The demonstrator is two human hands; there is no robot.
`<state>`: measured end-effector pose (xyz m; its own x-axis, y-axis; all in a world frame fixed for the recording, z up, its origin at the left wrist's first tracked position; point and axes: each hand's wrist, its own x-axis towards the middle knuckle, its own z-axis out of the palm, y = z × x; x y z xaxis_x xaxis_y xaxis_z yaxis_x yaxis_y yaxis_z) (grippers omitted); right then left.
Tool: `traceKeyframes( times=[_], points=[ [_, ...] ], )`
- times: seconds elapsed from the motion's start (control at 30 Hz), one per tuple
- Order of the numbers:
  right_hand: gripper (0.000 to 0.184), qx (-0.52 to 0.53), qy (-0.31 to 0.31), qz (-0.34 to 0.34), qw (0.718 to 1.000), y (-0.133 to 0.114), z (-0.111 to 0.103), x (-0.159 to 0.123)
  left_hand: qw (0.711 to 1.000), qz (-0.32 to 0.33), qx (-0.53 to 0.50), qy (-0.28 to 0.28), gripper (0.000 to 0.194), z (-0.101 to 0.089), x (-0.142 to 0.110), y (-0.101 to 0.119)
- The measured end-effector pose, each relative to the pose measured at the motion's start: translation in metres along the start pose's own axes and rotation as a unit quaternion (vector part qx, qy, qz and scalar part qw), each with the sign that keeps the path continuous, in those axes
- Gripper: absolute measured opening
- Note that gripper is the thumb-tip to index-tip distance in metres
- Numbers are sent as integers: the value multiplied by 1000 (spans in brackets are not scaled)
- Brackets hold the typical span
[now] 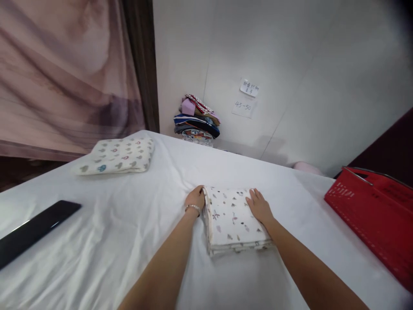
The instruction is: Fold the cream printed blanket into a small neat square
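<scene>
A folded white cloth (234, 219) with small plant-like prints lies in several layers on the white-covered table. At its far left corner, my left hand (195, 199) is closed around the edge, with a bracelet on the wrist; some of its fingertips are hidden by the cloth. My right hand (260, 206) rests flat on the cloth's far right part, fingers stretched forward. Farther left lies another folded white cloth (124, 156), printed with grey, pink and blue mushroom-like shapes; neither hand touches it.
A dark flat device (35, 230) lies on the white sheet (129, 224) at left. To the right stands a red plastic basket (374, 215) with a metal handle. Beyond the far table edge is a stack of folded fabrics (196, 120) against the wall, below handwritten paper notes (244, 106). A pink curtain (64, 77) hangs at left.
</scene>
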<state>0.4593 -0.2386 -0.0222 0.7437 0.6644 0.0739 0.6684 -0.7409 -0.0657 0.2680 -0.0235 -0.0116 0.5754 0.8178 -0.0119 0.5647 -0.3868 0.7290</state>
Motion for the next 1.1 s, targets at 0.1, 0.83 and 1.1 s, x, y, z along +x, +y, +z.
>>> traceKeyframes(
  times=[0.1, 0.83, 1.1],
  points=[
    [54, 3, -25, 11, 1000, -1, -8, 4, 1000, 2, -8, 8, 30, 1, -1, 0],
    [60, 5, -73, -214, 974, -106, -16, -52, 994, -14, -109, 17, 28, 2, 1, -2],
    [60, 15, -68, -210, 975, -107, -15, -52, 989, 44, -143, -9, 34, 1, 6, -12]
  ],
)
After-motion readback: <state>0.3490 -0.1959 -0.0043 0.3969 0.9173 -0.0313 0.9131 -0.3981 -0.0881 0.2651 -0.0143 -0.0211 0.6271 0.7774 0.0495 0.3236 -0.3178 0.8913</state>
